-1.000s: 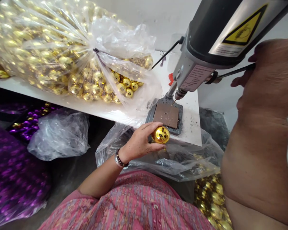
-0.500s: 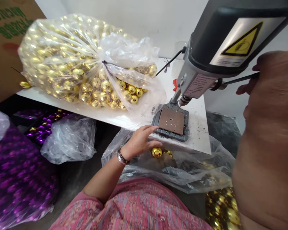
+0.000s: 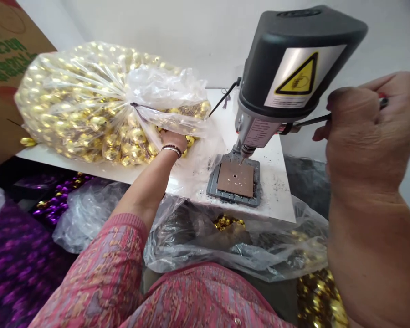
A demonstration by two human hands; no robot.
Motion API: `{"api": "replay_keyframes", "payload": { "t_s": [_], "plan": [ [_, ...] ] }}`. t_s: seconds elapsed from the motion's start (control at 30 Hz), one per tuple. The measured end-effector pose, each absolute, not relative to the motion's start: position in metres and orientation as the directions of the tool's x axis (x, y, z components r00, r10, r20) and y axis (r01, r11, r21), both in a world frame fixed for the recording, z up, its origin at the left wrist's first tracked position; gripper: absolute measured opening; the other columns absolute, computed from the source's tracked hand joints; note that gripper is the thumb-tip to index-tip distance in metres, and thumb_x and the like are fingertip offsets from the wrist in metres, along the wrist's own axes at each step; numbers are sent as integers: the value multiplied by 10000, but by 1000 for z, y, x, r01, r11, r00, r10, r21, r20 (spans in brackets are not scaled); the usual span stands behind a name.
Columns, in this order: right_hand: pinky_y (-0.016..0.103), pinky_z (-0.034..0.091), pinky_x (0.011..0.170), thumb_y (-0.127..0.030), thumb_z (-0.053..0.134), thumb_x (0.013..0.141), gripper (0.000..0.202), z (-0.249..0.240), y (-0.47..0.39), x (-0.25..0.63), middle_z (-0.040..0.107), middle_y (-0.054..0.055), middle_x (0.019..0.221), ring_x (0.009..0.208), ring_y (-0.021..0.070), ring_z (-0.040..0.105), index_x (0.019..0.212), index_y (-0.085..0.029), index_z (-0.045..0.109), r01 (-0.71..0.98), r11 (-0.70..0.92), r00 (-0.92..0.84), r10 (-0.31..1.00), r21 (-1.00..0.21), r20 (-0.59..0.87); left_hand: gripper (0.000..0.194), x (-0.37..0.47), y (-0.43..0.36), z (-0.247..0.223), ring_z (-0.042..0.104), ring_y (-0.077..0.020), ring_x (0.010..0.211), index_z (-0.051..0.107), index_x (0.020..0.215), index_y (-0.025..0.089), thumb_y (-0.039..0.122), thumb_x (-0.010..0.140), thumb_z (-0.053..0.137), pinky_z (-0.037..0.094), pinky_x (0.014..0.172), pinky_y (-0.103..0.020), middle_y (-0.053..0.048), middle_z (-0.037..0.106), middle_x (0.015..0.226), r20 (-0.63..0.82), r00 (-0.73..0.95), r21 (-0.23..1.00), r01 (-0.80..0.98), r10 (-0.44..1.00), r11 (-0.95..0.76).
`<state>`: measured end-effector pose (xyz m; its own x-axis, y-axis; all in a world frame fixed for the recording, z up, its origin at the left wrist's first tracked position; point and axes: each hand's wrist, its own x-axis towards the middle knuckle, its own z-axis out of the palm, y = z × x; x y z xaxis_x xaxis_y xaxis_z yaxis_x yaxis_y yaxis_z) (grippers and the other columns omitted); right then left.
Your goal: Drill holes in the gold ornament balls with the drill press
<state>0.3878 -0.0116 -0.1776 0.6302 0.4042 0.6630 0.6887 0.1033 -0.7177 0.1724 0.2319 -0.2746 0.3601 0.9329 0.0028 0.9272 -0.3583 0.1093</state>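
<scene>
My left hand [image 3: 173,140] is inside the mouth of a large clear bag of gold balls [image 3: 89,109], among the balls; its fingers are hidden. My right hand [image 3: 372,118] is wrapped round the end of the lever [image 3: 314,120] of a black and grey drill press [image 3: 294,68]. Below the drill bit lies a brown square plate [image 3: 237,179] with a small hole and pale shavings, on the grey press base [image 3: 213,186]. No ball sits on the plate.
The press and gold bag rest on a white table [image 3: 276,200]. Under its front edge hangs an open clear bag [image 3: 198,255] with gold balls. Purple balls in bags [image 3: 20,255] lie lower left. A cardboard box [image 3: 7,91] stands far left.
My left hand has moved from beside the press base up and left into the gold bag. Two gold balls below the table edge are no longer seen there separately. The view has shifted.
</scene>
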Motion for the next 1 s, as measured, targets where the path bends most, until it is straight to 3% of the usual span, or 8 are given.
{"api": "replay_keyframes", "payload": {
  "t_s": [0.1, 0.23, 0.37, 0.47, 0.63, 0.77, 0.9, 1.0],
  "plan": [
    [249, 271, 664, -331, 504, 864, 184, -177, -13, 386, 426, -54, 694, 642, 49, 446, 774, -189, 429, 688, 98, 631, 407, -719, 660, 503, 176, 230, -276, 567, -440, 1351, 661, 1385, 174, 401, 941, 591, 363, 1120, -633, -235, 660, 1430, -33, 286, 18, 958, 958, -285],
    [274, 275, 647, -369, 501, 805, 190, -178, -12, 385, 406, -30, 690, 626, 91, 428, 758, -216, 399, 699, 143, 611, 389, -701, 689, 439, 179, 206, -285, 656, -380, 1238, 670, 1356, 185, 310, 962, 522, 441, 1065, -531, -198, 714, 1345, -52, 435, 24, 901, 899, -434],
    [286, 273, 647, -386, 489, 792, 190, -180, -10, 386, 435, -13, 710, 619, 118, 430, 765, -230, 383, 713, 160, 598, 371, -683, 711, 461, 181, 178, -297, 636, -351, 1242, 662, 1363, 179, 219, 937, 490, 441, 1073, -487, -187, 688, 1360, 31, 587, 41, 808, 809, -588],
    [287, 258, 629, -364, 500, 791, 176, -181, -10, 386, 414, -12, 691, 607, 127, 419, 770, -237, 380, 715, 165, 594, 370, -680, 714, 533, 181, 167, -300, 599, -338, 1280, 595, 1434, 145, 174, 914, 484, 427, 1086, -465, -202, 634, 1422, 76, 562, 62, 822, 824, -566],
    [280, 250, 613, -347, 509, 796, 180, -184, -10, 388, 378, -17, 691, 590, 115, 382, 771, -237, 368, 709, 170, 592, 384, -685, 708, 467, 178, 163, -297, 517, -427, 1338, 640, 1362, 168, 287, 919, 553, 312, 1140, -622, -222, 643, 1382, 104, 491, -21, 870, 865, -492],
    [277, 249, 617, -352, 506, 792, 195, -185, -9, 388, 368, -16, 693, 582, 112, 371, 764, -234, 352, 718, 186, 582, 368, -671, 725, 540, 172, 166, -302, 553, -400, 1301, 577, 1447, 179, 219, 910, 539, 355, 1102, -591, -220, 670, 1333, -19, 518, -72, 852, 855, -518],
    [287, 271, 616, -343, 495, 767, 171, -184, -9, 386, 355, -26, 655, 586, 125, 401, 762, -241, 358, 705, 186, 590, 382, -684, 712, 555, 169, 166, -312, 597, -372, 1274, 563, 1469, 208, 199, 915, 530, 391, 1110, -553, -203, 628, 1404, 5, 621, 13, 783, 783, -621],
    [276, 282, 619, -340, 479, 785, 158, -182, -11, 383, 359, -32, 668, 592, 110, 411, 772, -233, 362, 697, 184, 595, 390, -693, 702, 578, 166, 156, -319, 584, -343, 1309, 587, 1410, 192, 168, 834, 624, 417, 1134, -508, -185, 622, 1412, 75, 681, 186, 708, 729, -681]
  ]
}}
